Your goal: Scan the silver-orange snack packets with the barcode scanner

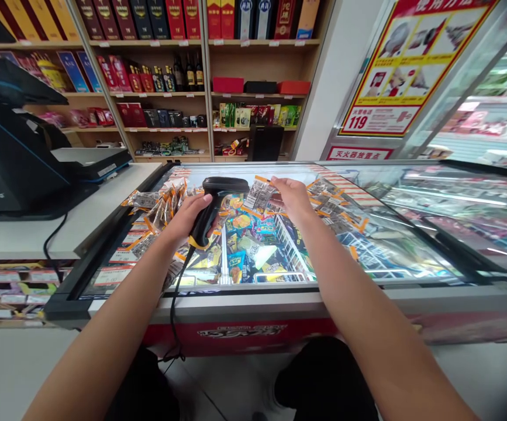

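In my left hand (188,217) is a black and yellow barcode scanner (206,213), gripped by its handle, with its head turned to the right. A cable hangs from the handle's foot. Facing the scanner, my right hand (292,196) pinches a small snack packet (259,195) with orange edges, its printed side toward me. More of these packets (163,207) are heaped on the glass lid left of the scanner. Another loose pile of packets (338,206) lies to the right of my right hand.
A chest freezer (253,301) with a glass top stands before me, with wire baskets and colourful packs inside. To the left are a counter (25,240) and a checkout machine (11,140). Shelves (148,93) of boxes and bottles line the back. The scanner cable (174,310) hangs down in front.
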`<act>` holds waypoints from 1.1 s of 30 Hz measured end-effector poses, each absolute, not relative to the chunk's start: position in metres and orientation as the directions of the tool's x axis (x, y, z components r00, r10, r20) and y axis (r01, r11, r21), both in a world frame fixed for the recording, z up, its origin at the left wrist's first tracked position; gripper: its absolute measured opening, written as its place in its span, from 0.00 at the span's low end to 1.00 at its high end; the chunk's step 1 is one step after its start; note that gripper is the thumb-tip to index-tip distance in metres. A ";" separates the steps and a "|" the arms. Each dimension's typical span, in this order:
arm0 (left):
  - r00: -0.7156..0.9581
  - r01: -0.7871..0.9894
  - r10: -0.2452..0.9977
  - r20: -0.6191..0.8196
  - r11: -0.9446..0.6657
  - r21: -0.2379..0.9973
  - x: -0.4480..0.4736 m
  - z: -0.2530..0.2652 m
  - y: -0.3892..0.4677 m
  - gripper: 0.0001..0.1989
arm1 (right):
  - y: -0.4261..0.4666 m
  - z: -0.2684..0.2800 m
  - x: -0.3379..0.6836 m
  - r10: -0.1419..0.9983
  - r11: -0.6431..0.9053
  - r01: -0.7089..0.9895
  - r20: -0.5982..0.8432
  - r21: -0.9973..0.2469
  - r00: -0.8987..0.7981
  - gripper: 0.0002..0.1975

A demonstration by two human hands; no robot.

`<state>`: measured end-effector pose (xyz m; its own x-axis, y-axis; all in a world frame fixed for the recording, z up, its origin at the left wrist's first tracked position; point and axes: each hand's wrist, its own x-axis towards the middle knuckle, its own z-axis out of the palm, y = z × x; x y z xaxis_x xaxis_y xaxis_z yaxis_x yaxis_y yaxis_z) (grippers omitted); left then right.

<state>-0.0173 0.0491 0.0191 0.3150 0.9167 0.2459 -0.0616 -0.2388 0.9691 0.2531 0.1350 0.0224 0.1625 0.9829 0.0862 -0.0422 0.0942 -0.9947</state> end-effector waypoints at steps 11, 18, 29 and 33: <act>0.319 -0.071 0.908 0.273 -0.264 0.962 -0.018 0.022 0.048 0.26 | 0.140 0.023 0.263 0.957 0.131 0.114 0.156 -0.985 0.243 0.11; 0.156 -0.174 0.937 0.313 -0.286 0.943 -0.019 0.022 0.055 0.28 | 0.154 0.017 0.306 0.650 0.083 0.773 0.622 -0.628 0.436 0.09; 0.091 -0.154 0.943 0.321 -0.305 0.940 -0.017 0.027 0.055 0.28 | 0.116 -0.026 0.175 0.952 0.305 0.695 0.189 -0.651 -0.241 0.22; 0.085 -0.157 0.943 0.321 -0.305 0.939 -0.016 0.027 0.054 0.28 | 0.118 -0.040 0.168 0.967 0.256 0.635 0.180 -0.729 -0.183 0.15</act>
<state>-0.0160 0.0544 0.0272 0.0851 0.9434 0.3205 -0.1571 -0.3050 0.9393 0.1685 0.1183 -0.0403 -0.1830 0.9665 0.1798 0.6351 0.2558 -0.7289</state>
